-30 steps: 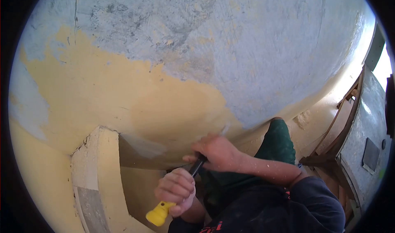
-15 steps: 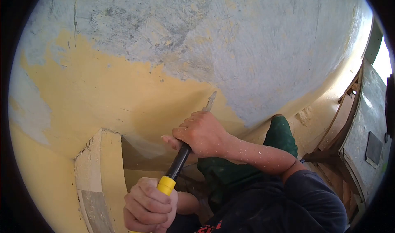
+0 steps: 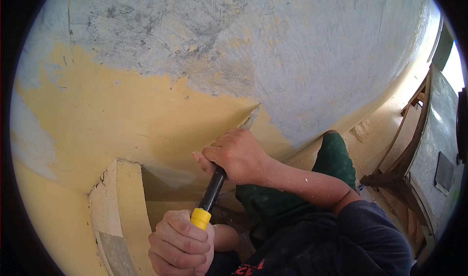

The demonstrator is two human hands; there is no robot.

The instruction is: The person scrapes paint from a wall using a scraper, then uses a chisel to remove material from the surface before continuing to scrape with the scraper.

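diagonally, the black-and-yellow tool [image 3: 212, 192] reached up to the wall [image 3: 312, 56], its blade [image 3: 251, 119] meeting yellow paint [image 3: 122, 105] near the grey area [image 3: 317, 81]. the left hand [image 3: 179, 244] gripped by the yellow collar [image 3: 200, 218], fingers curled round; the right hand [image 3: 241, 154] wrapped its fingers over the shaft [image 3: 210, 198] just below the blade.

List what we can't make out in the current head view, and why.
- Head view: back end of the tool, covered by the left hand near the bottom edge.
- Head view: middle of the tool, under the right hand.
- Head view: whether the blade touches the wall; tip too small.
- Head view: full print on the shirt, cut off by the bottom edge.
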